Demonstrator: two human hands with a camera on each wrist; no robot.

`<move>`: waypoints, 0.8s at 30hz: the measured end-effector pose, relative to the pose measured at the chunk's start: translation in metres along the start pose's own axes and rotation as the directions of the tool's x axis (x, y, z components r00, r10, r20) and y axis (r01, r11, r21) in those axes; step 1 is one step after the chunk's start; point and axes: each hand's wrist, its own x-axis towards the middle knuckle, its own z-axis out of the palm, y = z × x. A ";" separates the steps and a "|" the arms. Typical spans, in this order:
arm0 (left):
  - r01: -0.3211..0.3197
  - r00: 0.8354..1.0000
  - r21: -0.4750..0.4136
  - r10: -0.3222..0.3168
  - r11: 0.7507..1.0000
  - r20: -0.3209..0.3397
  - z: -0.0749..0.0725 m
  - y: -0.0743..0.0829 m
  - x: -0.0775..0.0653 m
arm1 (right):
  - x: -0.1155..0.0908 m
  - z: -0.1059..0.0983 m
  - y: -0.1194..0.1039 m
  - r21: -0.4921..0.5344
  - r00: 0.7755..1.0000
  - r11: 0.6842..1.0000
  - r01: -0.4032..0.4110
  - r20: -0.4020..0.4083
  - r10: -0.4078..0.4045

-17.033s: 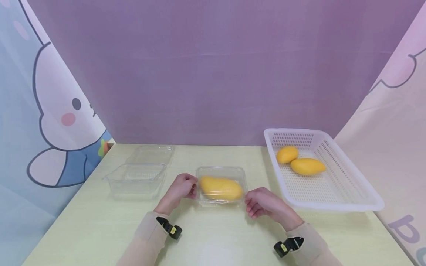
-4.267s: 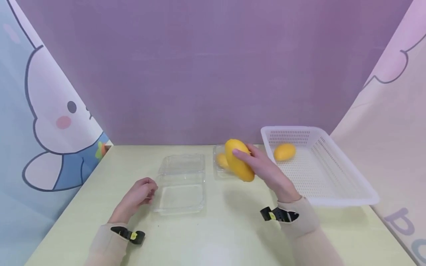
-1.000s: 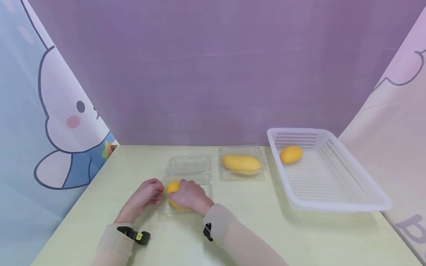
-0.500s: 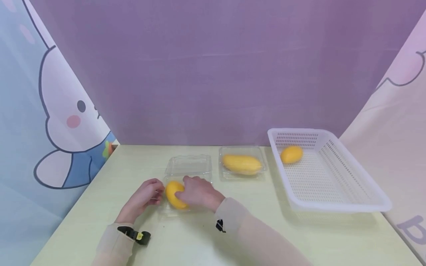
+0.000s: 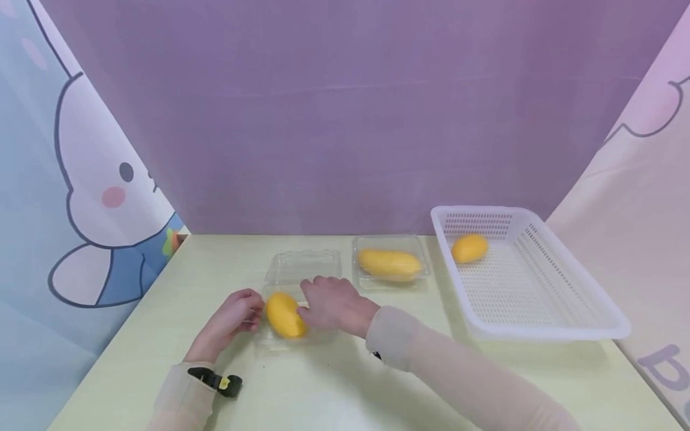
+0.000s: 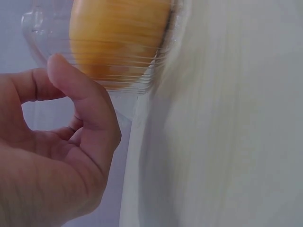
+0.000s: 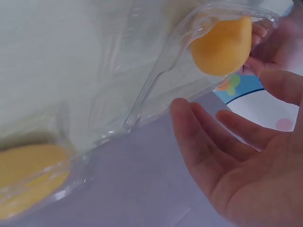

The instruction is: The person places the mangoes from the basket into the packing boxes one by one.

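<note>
A yellow mango [image 5: 284,315] lies in the base of a clear plastic clamshell box, tilted toward its left end. The box's lid [image 5: 304,266] is folded back, away from me. At the base's left rim, my left hand [image 5: 234,315] pinches the edge between thumb and index finger; the left wrist view shows the thumb tip [image 6: 57,64] right at the plastic. Just right of the mango is my right hand [image 5: 334,305]. In the right wrist view its fingers [image 7: 203,156] are extended, holding nothing, with a gap between them and the mango.
A second clamshell box [image 5: 390,242], closed over a mango [image 5: 390,264], stands behind and to the right. Farther right is a white perforated basket [image 5: 544,331] with one mango [image 5: 470,248] in its back left corner. A purple backdrop [image 5: 345,120] rises behind the table.
The right hand brought the mango from the basket into the open box, then let go and drew back rightward. Earlier, the filled box moved to the back and the open box came toward the middle.
</note>
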 end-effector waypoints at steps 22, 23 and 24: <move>-0.011 1.000 -0.001 0.011 1.000 0.000 -0.001 -0.002 0.000 | -0.023 -0.028 0.088 -0.243 0.975 0.969 0.036 -0.203 -0.087; -0.011 1.000 -0.002 0.011 1.000 0.000 -0.001 -0.002 0.000 | -0.024 -0.030 0.093 -0.236 0.975 0.971 0.030 -0.205 -0.080; -0.011 1.000 -0.003 0.011 1.000 -0.001 -0.001 -0.002 0.000 | -0.024 -0.031 0.098 -0.231 0.975 0.973 0.025 -0.210 -0.075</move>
